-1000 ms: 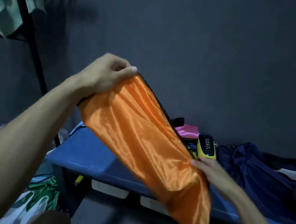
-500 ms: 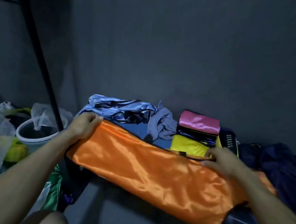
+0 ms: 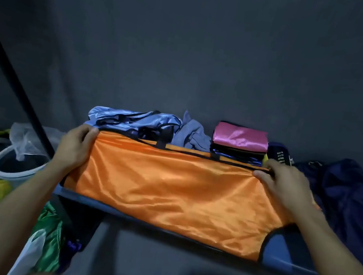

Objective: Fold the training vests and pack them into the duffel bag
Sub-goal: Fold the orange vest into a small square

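Shiny orange vest (image 3: pixel 175 190) flat across blue bench (image 3: pixel 282 246), navy duffel bag (image 3: pixel 350 200) beside.

The orange vest (image 3: pixel 175 190) covers most of the front of the counter (image 3: pixel 286 249); only its front right corner is bare. Behind the vest, a crumpled blue pile (image 3: pixel 135 122) and a stack with a pink vest (image 3: pixel 240 138) on top block the way along the wall. The dark duffel bag (image 3: pixel 352 200) closes the right side. Above all these, the space is free.

Both hands grip the orange vest (image 3: pixel 175 190) (black-trimmed) on the bench (image 3: pixel 286 249).
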Demonstrator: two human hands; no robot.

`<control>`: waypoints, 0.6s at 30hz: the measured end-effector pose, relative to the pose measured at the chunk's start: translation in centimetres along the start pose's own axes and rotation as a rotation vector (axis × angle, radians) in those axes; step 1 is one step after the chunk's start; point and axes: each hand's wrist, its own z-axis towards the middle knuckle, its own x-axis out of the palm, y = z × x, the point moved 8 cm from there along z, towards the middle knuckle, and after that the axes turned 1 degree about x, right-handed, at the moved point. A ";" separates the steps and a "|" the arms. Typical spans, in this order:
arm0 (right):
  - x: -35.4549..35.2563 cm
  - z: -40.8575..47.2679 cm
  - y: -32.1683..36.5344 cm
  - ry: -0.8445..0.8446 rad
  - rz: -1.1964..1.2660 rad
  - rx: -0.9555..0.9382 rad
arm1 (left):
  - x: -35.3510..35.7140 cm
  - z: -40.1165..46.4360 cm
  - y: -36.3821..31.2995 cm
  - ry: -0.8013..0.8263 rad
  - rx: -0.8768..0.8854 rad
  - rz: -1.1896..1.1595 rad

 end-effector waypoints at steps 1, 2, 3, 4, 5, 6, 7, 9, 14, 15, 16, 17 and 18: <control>1.0 0.1 0.3 0.035 -0.051 -0.011 | 0.5 0.1 0.8 -0.001 -0.018 0.037; 1.7 0.0 0.5 0.049 -0.093 -0.029 | 1.0 0.1 1.7 0.004 -0.047 0.085; 2.3 -0.2 0.4 0.044 -0.125 -0.043 | 1.4 0.1 2.4 0.020 -0.069 0.131; 2.4 -0.5 0.2 0.021 -0.138 -0.050 | 1.8 0.0 2.7 0.047 -0.088 0.177; 2.2 -0.9 -0.2 -0.021 -0.130 -0.053 | 2.2 0.0 3.0 0.079 -0.103 0.218; 1.6 -1.3 -0.4 -0.068 -0.111 -0.053 | 2.4 -0.1 3.2 0.104 -0.123 0.262; 0.9 -1.8 -0.8 -0.112 -0.085 -0.050 | 2.7 -0.1 3.3 0.116 -0.147 0.315; -0.7 -2.6 -2.0 -0.172 -0.014 0.004 | 3.0 -0.5 2.6 0.098 -0.184 0.431; -1.9 -4.7 -6.5 -0.134 0.217 0.323 | 7.8 -3.8 -9.0 0.161 0.205 0.335; -1.4 -5.2 -7.1 -0.094 0.247 0.379 | 9.5 -5.0 -11.7 0.249 0.302 0.285; -1.0 -5.5 -7.5 -0.054 0.270 0.430 | 11.0 -6.2 -14.3 0.335 0.381 0.230; -0.7 -5.7 -7.8 -0.020 0.298 0.476 | 12.4 -7.3 -16.7 0.400 0.444 0.178; -0.4 -5.8 -7.8 0.014 0.336 0.513 | 13.6 -8.4 -18.9 0.439 0.487 0.130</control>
